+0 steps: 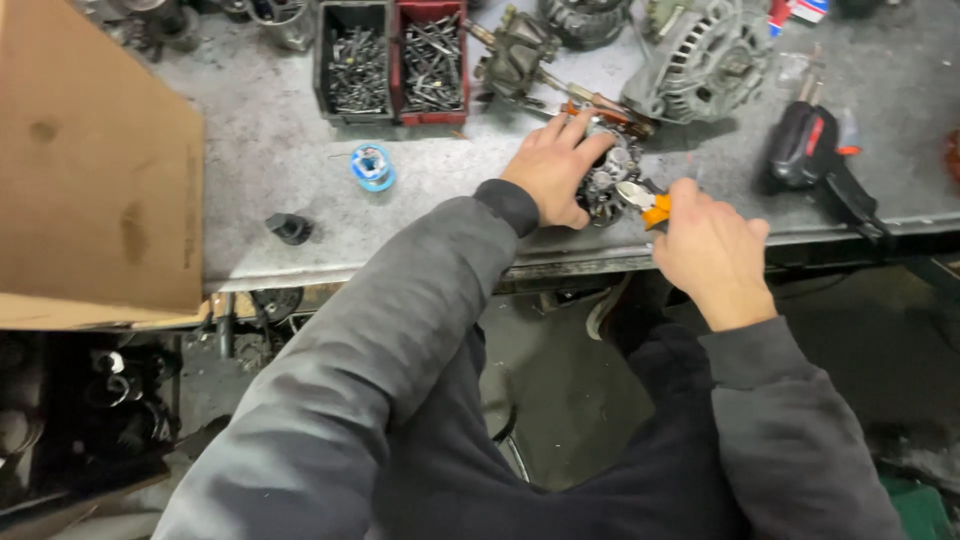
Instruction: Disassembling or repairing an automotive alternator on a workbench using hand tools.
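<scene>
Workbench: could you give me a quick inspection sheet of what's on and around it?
Surface: grey metal bench, scuffed.
Job's things: small metal part; orange-handled pliers at it.
Clutter: two bins of bolts, alternator, rotor, blue spool, black tool.
Grippers: left hand holds the part; right hand grips the pliers.
Cables: nothing seen.
Surroundings: cardboard box, dark floor.

A cardboard box [95,160] fills nine o'clock. At twelve, a black bin [353,62] and a red bin [432,62] hold screws. An alternator [700,58] sits at one, a blue spool [372,166] near centre-left.
</scene>
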